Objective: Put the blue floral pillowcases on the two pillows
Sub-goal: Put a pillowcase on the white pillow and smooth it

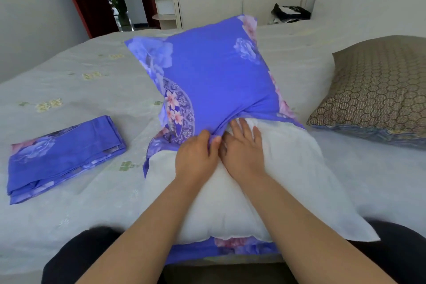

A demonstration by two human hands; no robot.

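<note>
Head view: left hand (196, 157) pinches the blue floral cotton pillowcase (207, 76) hem, while the flat, empty right hand (242, 147) presses the white pillow (265, 180), whose uncovered half runs lengthwise toward the person.

left hand (196, 157) pinching, right hand (242, 145) flat

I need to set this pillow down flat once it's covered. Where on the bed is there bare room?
Bare bedsheet lies left of the blue pillowcase, beyond the folded pillowcase. A narrower strip runs between the white pillow and the brown pillow. The middle is crowded, where the left hand and right hand work.
</note>
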